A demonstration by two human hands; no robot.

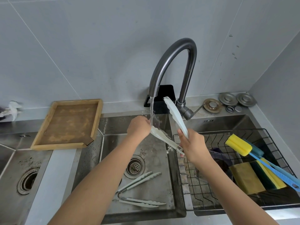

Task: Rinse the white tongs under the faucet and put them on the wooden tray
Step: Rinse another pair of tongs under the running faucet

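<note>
Head view: my left hand (138,125) and right hand (193,143) each grip wet tongs (164,137) under the faucet (170,62) — slippery, they could drop beside the wooden tray (95,120).

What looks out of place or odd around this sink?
The wooden tray sits askew, one corner hanging over the sink basin. Its base looks water-stained. Loose drain covers lie on the counter behind the faucet.
</note>
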